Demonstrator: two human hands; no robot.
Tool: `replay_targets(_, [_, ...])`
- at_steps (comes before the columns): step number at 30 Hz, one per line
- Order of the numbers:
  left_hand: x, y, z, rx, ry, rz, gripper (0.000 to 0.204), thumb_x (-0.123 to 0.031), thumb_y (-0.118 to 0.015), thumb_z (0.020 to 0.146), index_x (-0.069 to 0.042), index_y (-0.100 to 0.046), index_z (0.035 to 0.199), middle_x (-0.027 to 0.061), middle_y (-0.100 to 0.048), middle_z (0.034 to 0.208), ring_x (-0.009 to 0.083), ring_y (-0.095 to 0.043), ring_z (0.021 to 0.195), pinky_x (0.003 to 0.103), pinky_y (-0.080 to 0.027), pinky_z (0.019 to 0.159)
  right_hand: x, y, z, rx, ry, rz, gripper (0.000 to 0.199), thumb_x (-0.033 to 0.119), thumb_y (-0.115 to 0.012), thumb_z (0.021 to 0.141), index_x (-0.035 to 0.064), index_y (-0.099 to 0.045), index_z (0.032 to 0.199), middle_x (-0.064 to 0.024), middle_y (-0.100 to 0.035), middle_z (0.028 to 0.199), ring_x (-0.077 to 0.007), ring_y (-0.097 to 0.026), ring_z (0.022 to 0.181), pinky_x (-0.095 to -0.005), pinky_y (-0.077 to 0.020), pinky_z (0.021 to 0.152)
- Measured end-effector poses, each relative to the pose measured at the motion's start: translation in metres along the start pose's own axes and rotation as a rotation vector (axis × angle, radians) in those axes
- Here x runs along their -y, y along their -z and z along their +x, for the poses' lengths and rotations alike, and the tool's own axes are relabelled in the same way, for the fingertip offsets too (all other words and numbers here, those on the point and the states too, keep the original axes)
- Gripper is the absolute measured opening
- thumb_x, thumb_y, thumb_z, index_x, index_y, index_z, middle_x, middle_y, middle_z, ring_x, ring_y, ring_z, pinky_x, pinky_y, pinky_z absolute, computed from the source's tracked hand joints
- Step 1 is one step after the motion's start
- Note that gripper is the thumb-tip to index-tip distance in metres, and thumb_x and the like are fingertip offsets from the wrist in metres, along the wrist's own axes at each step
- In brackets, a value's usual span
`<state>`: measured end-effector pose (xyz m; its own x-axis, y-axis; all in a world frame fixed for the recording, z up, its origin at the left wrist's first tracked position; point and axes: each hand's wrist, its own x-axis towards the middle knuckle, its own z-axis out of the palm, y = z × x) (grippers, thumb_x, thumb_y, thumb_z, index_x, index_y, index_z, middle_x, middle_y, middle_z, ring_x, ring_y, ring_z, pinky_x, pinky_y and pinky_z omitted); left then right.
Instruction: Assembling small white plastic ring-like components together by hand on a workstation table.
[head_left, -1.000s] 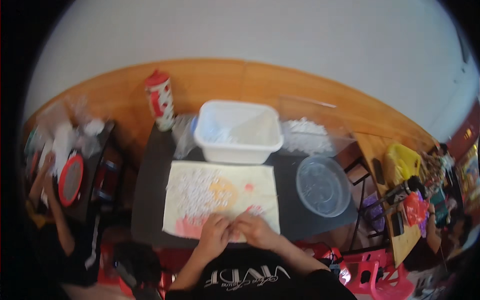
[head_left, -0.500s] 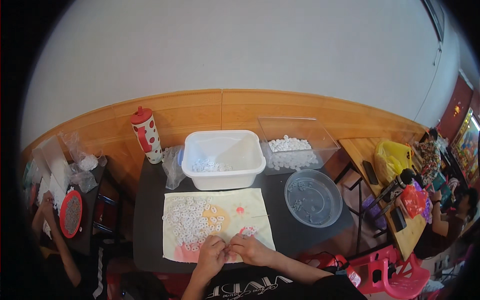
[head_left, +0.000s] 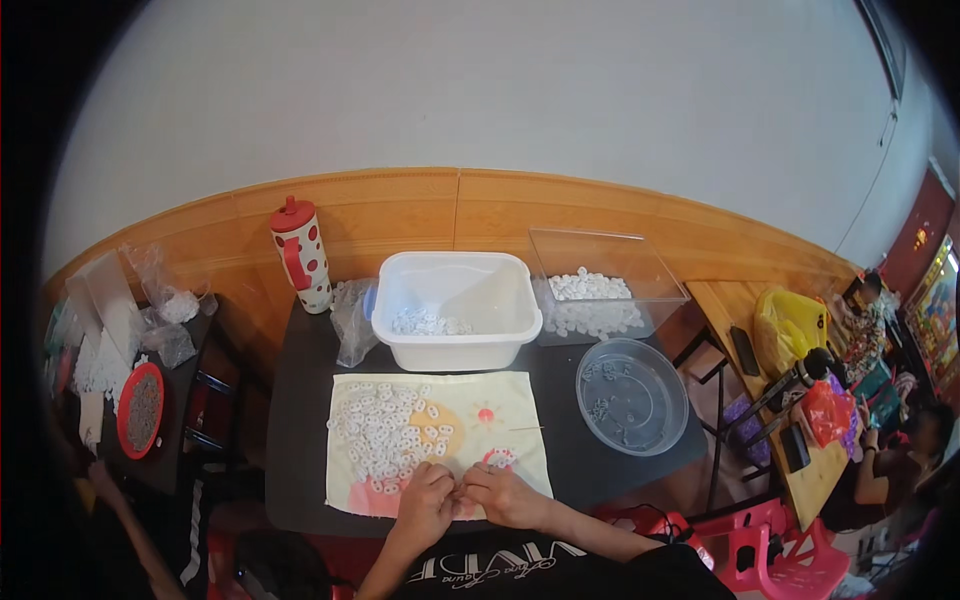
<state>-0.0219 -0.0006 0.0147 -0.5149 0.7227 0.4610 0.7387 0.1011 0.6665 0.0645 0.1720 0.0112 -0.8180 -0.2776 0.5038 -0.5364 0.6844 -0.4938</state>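
My left hand (head_left: 428, 502) and my right hand (head_left: 503, 497) meet fingertip to fingertip over the near edge of a pale yellow towel (head_left: 508, 408). Both are pinched closed on something too small and hidden to make out. Left of them, many small white oval pieces with holes (head_left: 378, 430) lie spread in a pile on the towel. A few more white pieces (head_left: 497, 458) rest just beyond my right hand, on a pink printed patch. Farther right on the towel lies a thin stick-like thing (head_left: 526, 428).
Behind the towel stands a white tub (head_left: 458, 355) with white pieces inside. Right of it are a clear box (head_left: 655, 285) of white pieces and a round clear dish (head_left: 648, 440) with small dark parts. A spotted tumbler (head_left: 312, 262) stands back left. A co-worker's arm (head_left: 135, 535) shows far left.
My hands stay pinched together at almost the same spot. The view has shifted slightly. At the far left, the co-worker's hands have pulled back toward the near side, away from the white pieces.
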Motion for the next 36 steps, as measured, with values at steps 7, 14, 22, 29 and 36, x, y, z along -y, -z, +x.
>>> replay_targets(7, [0.004,-0.001,0.002,-0.001,-0.051,0.081,0.018,0.006,-0.067,0.063,-0.001,-0.058,0.076,0.0122,-0.055,0.083,0.0347,-0.052,0.080,0.041,-0.046,0.068,-0.001,0.003,0.006,0.009,0.013,-0.020,0.020,-0.005,-0.061,0.070,0.0000,-0.062,0.090,-0.0117,-0.055,0.090,-0.0309,-0.058,0.082,-0.0381,-0.0491,0.069])
replay_targets(14, [-0.001,-0.002,-0.006,-0.082,-0.007,-0.086,0.024,0.004,-0.070,0.073,0.002,-0.066,0.097,0.0144,-0.060,0.088,0.0339,-0.058,0.083,0.040,-0.049,0.071,0.006,0.028,0.008,-0.203,0.051,-0.085,0.022,-0.007,-0.063,0.071,-0.0003,-0.063,0.092,-0.0139,-0.061,0.090,-0.0318,-0.061,0.078,-0.0394,-0.0500,0.064])
replay_targets(22, [0.001,-0.002,-0.010,-0.104,-0.089,-0.026,0.026,0.001,-0.071,0.077,0.002,-0.067,0.103,0.0154,-0.061,0.087,0.0337,-0.060,0.081,0.042,-0.050,0.070,-0.096,0.230,0.081,-0.754,-0.143,-0.630,0.002,-0.001,-0.065,0.087,0.0002,-0.064,0.088,-0.0166,-0.063,0.080,-0.0300,-0.060,0.065,-0.0354,-0.0461,0.059])
replay_targets(29, [0.000,0.001,-0.014,-0.165,-0.026,-0.037,0.023,0.003,-0.070,0.077,0.003,-0.068,0.100,0.0149,-0.062,0.085,0.0321,-0.060,0.078,0.040,-0.049,0.067,-0.079,0.175,0.069,-0.565,-0.350,-0.198,0.003,-0.002,-0.063,0.089,-0.0020,-0.065,0.088,-0.0056,-0.063,0.073,-0.0113,-0.057,0.068,-0.0269,-0.0456,0.061])
replay_targets(36, [-0.002,0.003,-0.008,-0.157,-0.059,-0.029,0.022,0.006,-0.069,0.076,0.004,-0.068,0.099,0.0148,-0.061,0.086,0.0326,-0.060,0.079,0.040,-0.049,0.068,-0.041,0.055,0.068,0.106,-0.117,-0.143,0.022,-0.004,-0.060,0.076,0.0007,-0.067,0.096,-0.0150,-0.063,0.094,-0.0364,-0.059,0.088,-0.0436,-0.0505,0.076])
